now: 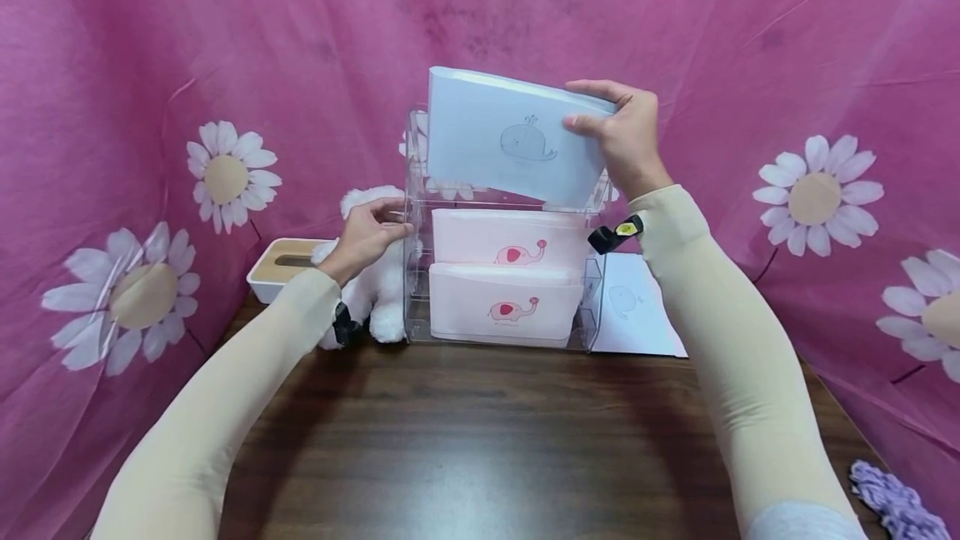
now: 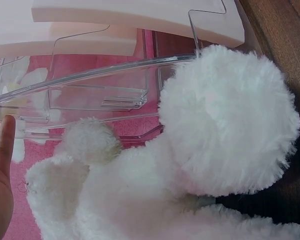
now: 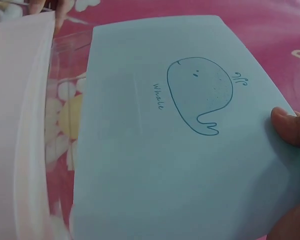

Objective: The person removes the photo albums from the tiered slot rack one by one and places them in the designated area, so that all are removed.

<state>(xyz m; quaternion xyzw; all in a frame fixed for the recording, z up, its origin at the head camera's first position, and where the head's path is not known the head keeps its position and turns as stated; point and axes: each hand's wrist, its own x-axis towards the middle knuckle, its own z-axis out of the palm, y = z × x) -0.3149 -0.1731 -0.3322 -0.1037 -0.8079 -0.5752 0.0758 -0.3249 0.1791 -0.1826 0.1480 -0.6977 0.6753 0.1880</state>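
Note:
My right hand [image 1: 630, 136] grips the upper right corner of a light blue notebook [image 1: 480, 136], thumb on its front. Its cover carries a line drawing of a whale and the word "Whale", readable in the right wrist view. The notebook is tilted, over the top tier of a clear tiered rack [image 1: 415, 307]. My left hand [image 1: 367, 236] pinches the rack's left side panel, fingers on both sides of its edge in the left wrist view. Two lower tiers hold pale pink notebooks with red elephants, one front notebook [image 1: 465, 300] below another [image 1: 465, 236].
A fluffy white plush toy [image 2: 230, 120] stands close against the rack's left side. Beyond it is a white tissue box [image 1: 262, 286] with a wooden lid. Another whale-printed blue notebook [image 1: 645, 327] lies right of the rack. A purple knitted item [image 1: 896, 498] sits at the table's right edge.

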